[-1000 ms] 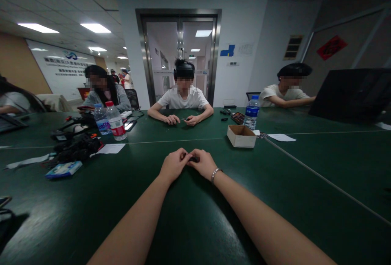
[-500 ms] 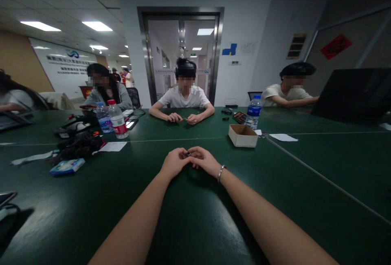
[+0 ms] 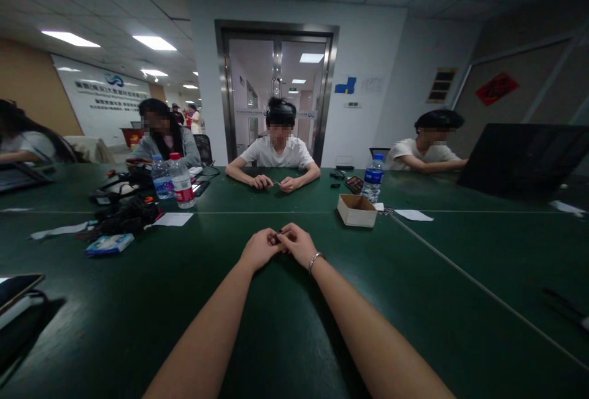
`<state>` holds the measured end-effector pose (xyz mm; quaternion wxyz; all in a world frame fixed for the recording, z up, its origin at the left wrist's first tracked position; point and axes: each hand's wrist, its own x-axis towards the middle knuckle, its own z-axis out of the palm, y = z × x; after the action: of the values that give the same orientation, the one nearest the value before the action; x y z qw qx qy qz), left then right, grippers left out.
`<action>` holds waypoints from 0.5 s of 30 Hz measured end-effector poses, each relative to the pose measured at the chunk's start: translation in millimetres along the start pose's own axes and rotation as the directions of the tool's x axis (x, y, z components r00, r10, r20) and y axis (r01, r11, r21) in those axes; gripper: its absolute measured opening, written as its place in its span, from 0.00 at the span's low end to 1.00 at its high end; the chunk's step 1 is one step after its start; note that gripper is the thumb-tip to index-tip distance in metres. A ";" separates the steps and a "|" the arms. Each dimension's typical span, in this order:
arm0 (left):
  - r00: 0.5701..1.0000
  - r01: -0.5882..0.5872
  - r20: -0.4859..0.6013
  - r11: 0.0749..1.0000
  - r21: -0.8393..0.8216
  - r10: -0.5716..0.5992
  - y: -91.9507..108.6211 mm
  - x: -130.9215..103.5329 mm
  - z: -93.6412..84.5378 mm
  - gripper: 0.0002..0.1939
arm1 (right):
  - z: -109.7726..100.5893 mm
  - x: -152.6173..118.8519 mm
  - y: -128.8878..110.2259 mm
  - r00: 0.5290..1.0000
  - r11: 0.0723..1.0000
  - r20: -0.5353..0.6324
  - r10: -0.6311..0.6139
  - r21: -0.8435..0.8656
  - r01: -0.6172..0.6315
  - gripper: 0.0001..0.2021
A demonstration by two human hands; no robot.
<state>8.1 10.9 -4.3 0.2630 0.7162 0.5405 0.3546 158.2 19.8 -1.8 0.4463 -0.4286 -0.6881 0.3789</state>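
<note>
Close together over the green table, my left hand and my right hand meet at their fingertips. Both are closed around a small dark thing, mostly covered by the fingers and too small to name. A silver bracelet circles my right wrist. Beyond my right hand stands a small open cardboard box.
Bottles stand left and right. Black gear, a blue-white packet and a phone lie left. A large black screen is at right. Several people sit around; one opposite holds something thin.
The view has tilted up and turned slightly. My hands have drawn a little closer together, with my right hand shifted left and its fingers farther over the small thing.
</note>
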 end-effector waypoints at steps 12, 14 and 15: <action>0.987 0.097 0.116 0.987 0.126 -0.112 44.4 -104.3 -40.1 0.25 | -15.8 -26.1 -11.6 0.993 0.993 0.071 0.093 -0.080 -0.087 0.08; 0.963 0.087 0.242 0.986 0.142 -0.119 53.7 -147.3 -69.5 0.22 | -30.0 -45.5 -20.9 0.978 0.991 0.164 0.129 0.011 -0.133 0.12; 0.963 0.087 0.239 0.981 0.174 -0.128 54.9 -169.6 -88.1 0.20 | -38.7 -57.5 -26.9 0.966 0.986 0.215 0.144 0.056 -0.159 0.14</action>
<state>-57.3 -167.8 53.2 0.2887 0.7435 0.5683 0.2020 201.3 -37.6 18.0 0.3563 -0.4210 -0.6824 0.4798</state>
